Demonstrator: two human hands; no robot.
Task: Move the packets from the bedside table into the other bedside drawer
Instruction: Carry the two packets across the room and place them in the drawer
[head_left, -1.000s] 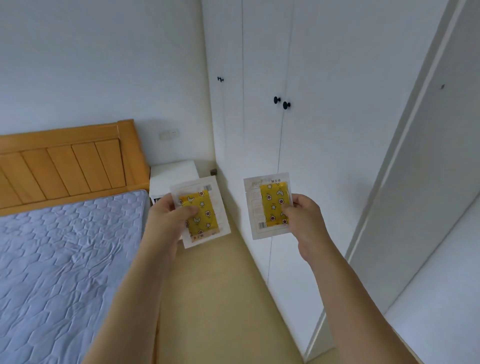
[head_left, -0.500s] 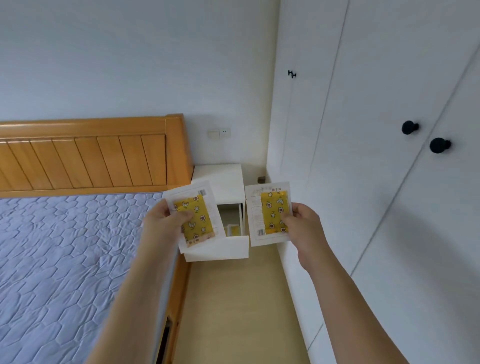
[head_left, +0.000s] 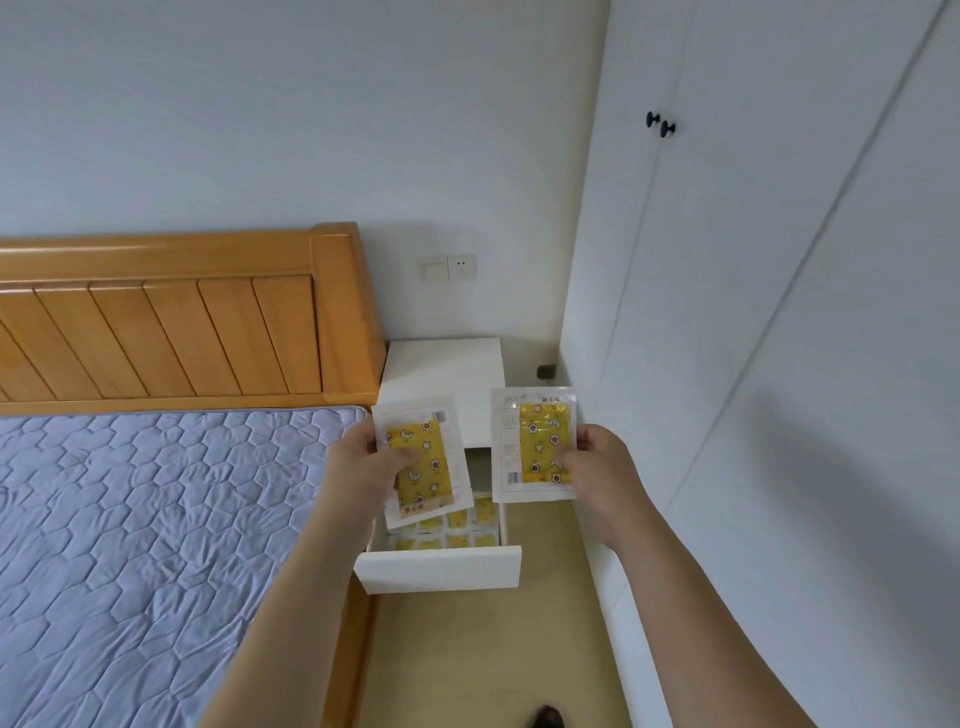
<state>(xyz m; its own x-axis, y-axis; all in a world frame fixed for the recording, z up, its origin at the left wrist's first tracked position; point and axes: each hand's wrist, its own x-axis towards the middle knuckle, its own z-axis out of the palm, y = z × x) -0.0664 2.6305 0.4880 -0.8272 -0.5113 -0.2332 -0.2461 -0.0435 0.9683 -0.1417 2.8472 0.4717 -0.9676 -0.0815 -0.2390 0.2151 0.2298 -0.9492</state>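
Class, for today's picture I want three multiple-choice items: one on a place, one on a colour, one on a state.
1. Where does the bedside table stand?
A. between the bed's headboard and the wardrobe
B. at the foot of the bed
C. behind the wardrobe doors

2. What colour is the patterned panel on each packet?
A. green
B. yellow
C. red

3. What state is the drawer in?
A. shut
B. removed
C. pulled open, packets inside

Answers:
1 A, the headboard is on one side, the wardrobe on the other.
2 B, the left packet and right packet show yellow.
3 C, its front stands out and small packets lie within.
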